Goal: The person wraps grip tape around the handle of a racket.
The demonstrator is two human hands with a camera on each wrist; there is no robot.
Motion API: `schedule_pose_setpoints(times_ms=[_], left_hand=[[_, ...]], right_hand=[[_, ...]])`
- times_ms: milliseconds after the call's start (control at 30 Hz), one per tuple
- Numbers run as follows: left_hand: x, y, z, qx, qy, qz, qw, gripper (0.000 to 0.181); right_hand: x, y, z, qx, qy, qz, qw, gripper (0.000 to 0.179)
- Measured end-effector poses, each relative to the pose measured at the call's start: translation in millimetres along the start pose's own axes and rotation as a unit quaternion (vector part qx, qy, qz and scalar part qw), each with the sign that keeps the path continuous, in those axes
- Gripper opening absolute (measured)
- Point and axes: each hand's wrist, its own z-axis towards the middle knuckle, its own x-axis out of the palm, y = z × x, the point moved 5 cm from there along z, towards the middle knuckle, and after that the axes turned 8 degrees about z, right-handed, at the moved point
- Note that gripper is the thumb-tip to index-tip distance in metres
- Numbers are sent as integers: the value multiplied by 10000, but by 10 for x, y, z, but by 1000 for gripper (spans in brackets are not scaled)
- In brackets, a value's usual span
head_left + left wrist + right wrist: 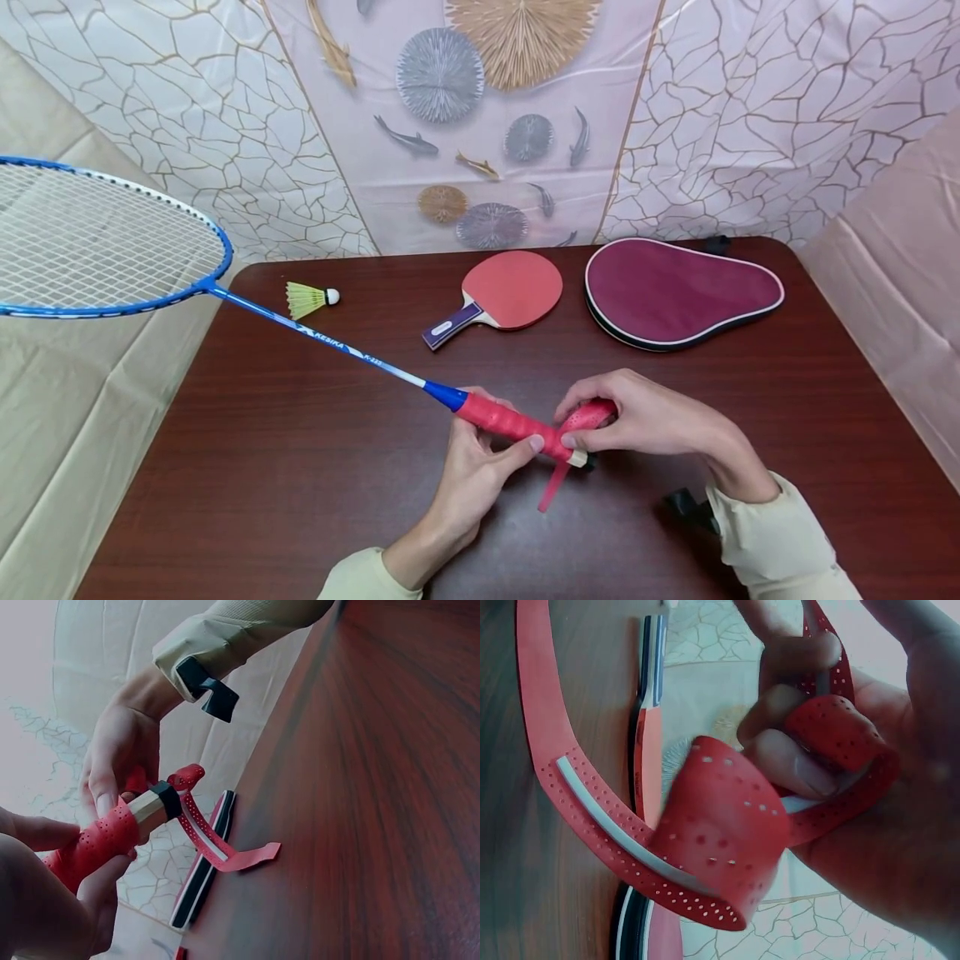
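Observation:
A blue and white badminton racket [322, 335] slants across the head view, its strung head off to the left. My left hand [472, 479] grips its handle, thumb on top, where red perforated grip tape [495, 418] is wound in overlapping turns. Near the butt, a short pale stretch of handle [148, 812] shows bare before the black end cap [166, 799]. My right hand [660, 417] pinches the tape at the last turn, and its curled fingers hold loose loops of it. In the right wrist view the loose tape [720, 825] twists, a white strip along its inner side.
A yellow shuttlecock [307, 300], a red table tennis paddle [513, 290] and a maroon paddle case [675, 292] lie along the back of the dark wooden table [300, 500]. Patterned cloth [465, 158] hangs behind. A black clip [217, 697] sits at the right sleeve.

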Motion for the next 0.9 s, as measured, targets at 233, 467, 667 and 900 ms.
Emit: schedule_pose_setpoints(times_ms=[233,467,667,900], left_hand=[[23,24,-18,236,-148,110,9996,46],[31,51,-28,227,-226,-154,9994,51],[56,54,-29,277,-47,-862,9959,57],[148,81,-61,150,286,-881,9956,68]], right_hand=[[61,17,-3,-430,482,94,9979,8],[68,4,-5,-254,298,-8,9992,5],[48,6,4,-100,-71,-292,9995,15],[68,33,42,21,-359,-711,9968,25]])
